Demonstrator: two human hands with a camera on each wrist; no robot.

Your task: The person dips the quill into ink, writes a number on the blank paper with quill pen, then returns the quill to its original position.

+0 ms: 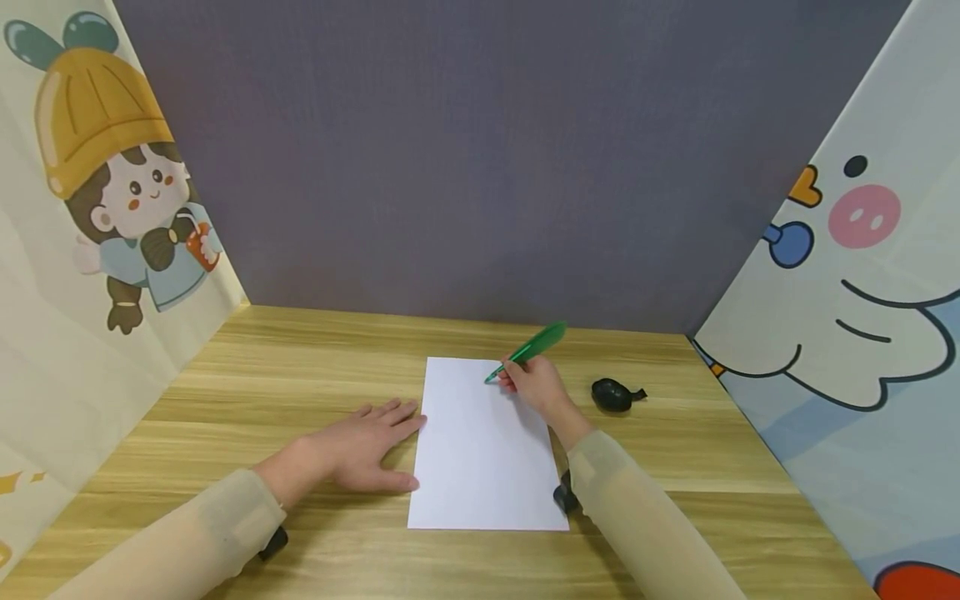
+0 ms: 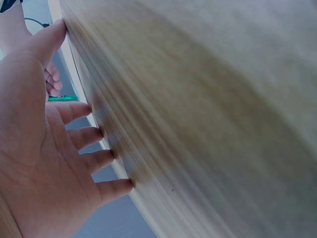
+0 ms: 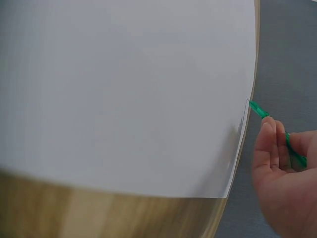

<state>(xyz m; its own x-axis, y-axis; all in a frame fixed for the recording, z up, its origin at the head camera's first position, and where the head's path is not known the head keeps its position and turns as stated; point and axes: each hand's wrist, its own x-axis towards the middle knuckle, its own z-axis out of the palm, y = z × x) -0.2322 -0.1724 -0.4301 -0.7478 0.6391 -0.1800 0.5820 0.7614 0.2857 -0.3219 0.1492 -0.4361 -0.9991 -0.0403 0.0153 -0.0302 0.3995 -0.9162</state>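
Observation:
A blank white sheet of paper (image 1: 480, 458) lies on the wooden table. My right hand (image 1: 534, 385) pinches a green pen (image 1: 542, 339) with a broad, leaf-shaped top, over the sheet's upper right part. In the right wrist view, the pen's tip (image 3: 252, 104) is at the paper's surface; whether it touches cannot be told. My left hand (image 1: 367, 450) rests on the table with spread fingers, its thumb and index fingertip at the sheet's left edge. The left wrist view shows those fingers (image 2: 96, 161) extended and holding nothing.
A small black rounded object (image 1: 612, 395) with a short tab lies on the table (image 1: 300, 367), right of my right hand. A dark grey panel (image 1: 465, 167) stands behind. Printed cartoon panels close off the left (image 1: 45, 350) and right (image 1: 765, 325) sides.

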